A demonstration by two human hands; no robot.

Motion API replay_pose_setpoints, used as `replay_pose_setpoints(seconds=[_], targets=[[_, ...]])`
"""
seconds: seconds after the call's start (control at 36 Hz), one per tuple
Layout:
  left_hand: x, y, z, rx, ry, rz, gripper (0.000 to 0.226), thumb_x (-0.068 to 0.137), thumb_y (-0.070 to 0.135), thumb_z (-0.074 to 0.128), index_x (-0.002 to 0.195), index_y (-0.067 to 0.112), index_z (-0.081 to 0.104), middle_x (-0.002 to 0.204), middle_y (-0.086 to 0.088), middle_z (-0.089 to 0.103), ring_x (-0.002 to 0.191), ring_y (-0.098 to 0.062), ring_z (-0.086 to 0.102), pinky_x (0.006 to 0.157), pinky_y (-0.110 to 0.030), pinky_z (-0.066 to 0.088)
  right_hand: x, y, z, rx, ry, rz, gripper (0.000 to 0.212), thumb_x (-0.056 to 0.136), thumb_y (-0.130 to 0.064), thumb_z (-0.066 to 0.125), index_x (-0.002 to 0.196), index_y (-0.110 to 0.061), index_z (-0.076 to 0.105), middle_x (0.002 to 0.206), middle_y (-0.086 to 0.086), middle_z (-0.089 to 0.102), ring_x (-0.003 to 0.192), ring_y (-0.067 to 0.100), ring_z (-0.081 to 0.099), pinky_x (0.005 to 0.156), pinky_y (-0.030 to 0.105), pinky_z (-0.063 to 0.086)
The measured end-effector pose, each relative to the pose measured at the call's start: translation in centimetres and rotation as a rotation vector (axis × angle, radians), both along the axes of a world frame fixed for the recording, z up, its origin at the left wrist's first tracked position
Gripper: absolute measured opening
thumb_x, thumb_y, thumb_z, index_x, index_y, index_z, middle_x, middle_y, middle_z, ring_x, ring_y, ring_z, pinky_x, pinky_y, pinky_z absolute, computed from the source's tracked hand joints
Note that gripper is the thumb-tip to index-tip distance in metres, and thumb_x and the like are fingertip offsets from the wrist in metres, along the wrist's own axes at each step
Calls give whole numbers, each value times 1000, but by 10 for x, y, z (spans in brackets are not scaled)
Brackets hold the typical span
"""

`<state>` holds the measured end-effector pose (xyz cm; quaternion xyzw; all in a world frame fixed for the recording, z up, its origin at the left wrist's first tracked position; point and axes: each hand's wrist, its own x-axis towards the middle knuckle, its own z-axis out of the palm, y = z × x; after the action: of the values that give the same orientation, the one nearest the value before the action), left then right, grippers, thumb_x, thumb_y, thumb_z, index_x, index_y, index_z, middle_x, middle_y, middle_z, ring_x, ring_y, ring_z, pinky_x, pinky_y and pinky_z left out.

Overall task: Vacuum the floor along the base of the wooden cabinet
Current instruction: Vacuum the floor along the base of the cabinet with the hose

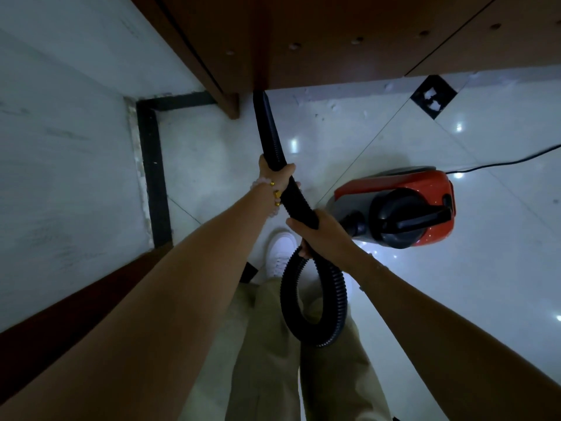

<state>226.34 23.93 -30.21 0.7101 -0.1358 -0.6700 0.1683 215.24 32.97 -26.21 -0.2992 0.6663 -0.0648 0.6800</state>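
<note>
A black vacuum nozzle (267, 129) points away from me, its tip at the bottom edge of the wooden cabinet (334, 41) near the cabinet's left corner. My left hand (274, 177) grips the nozzle's lower end. My right hand (318, 235) grips the tube just behind it, where the ribbed black hose (334, 305) loops down in front of my legs. The red and grey vacuum body (403, 205) sits on the glossy white tiled floor (455, 284) to the right of my hands.
A power cord (501, 164) runs from the vacuum body to the right. White debris lies along the cabinet base around a black diamond tile (434, 97). A white wall (60, 147) with black skirting stands left. My white shoe (280, 250) is below my hands.
</note>
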Motion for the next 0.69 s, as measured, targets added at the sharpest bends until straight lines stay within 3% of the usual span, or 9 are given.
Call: replay_pose_setpoints(seconds=[0.08, 0.14, 0.19, 0.33, 0.44, 0.56, 0.64, 0.69], targets=[[-5, 12, 8, 15, -6, -9, 49, 86, 14, 57, 129, 18, 34, 87, -12, 54, 66, -26, 61, 88, -55, 55, -2, 11, 6, 24, -18, -34, 28, 84, -40, 64, 94, -16, 52, 63, 5, 61, 50, 20, 58, 56, 33, 53], [-7, 20, 3, 29, -44, -48, 53, 74, 24, 62, 120, 23, 37, 104, -20, 59, 86, -39, 66, 88, -59, 54, -3, 19, 11, 12, -11, -41, 22, 85, -37, 64, 85, -20, 50, 63, 5, 60, 48, 20, 55, 55, 33, 50], [-9, 30, -9, 34, -45, -70, 52, 67, 28, 63, 113, 27, 38, 107, -17, 59, 96, -40, 65, 87, -61, 53, -4, 27, 16, -6, 8, -43, 21, 85, -36, 64, 83, -22, 49, 64, 6, 61, 46, 18, 55, 54, 32, 49], [-27, 39, 28, 20, 58, -88, 43, 87, 14, 58, 123, 22, 36, 89, -12, 53, 66, -25, 59, 88, -56, 55, -12, 47, 26, 24, 4, -140, 31, 85, -34, 65, 104, -13, 51, 74, 9, 64, 49, 21, 58, 54, 34, 52], [-40, 48, 34, -1, 41, -178, 37, 88, 16, 57, 119, 20, 36, 89, -10, 52, 72, -26, 59, 90, -56, 54, -18, 59, 32, -5, 27, -160, 36, 85, -35, 65, 112, -16, 50, 79, 6, 66, 58, 20, 62, 63, 39, 56], [-52, 56, 38, 4, 50, -207, 33, 91, 15, 56, 114, 23, 34, 95, -12, 52, 72, -25, 60, 87, -51, 56, -23, 69, 36, -25, 14, -200, 31, 89, -32, 61, 112, -16, 48, 75, 0, 61, 55, 14, 59, 60, 30, 54], [-58, 61, 37, -10, 16, -245, 39, 88, 18, 59, 119, 20, 36, 111, -21, 55, 90, -34, 62, 92, -56, 53, -27, 76, 35, -34, 19, -221, 26, 90, -31, 60, 109, -17, 47, 74, 0, 59, 56, 14, 58, 62, 32, 53], [-62, 63, 38, -12, 12, -262, 46, 89, 18, 59, 128, 16, 35, 109, -20, 54, 84, -32, 63, 87, -54, 55, -30, 79, 35, -25, 18, -222, 27, 90, -32, 60, 110, -17, 48, 75, 1, 60, 58, 16, 59, 65, 36, 54]])
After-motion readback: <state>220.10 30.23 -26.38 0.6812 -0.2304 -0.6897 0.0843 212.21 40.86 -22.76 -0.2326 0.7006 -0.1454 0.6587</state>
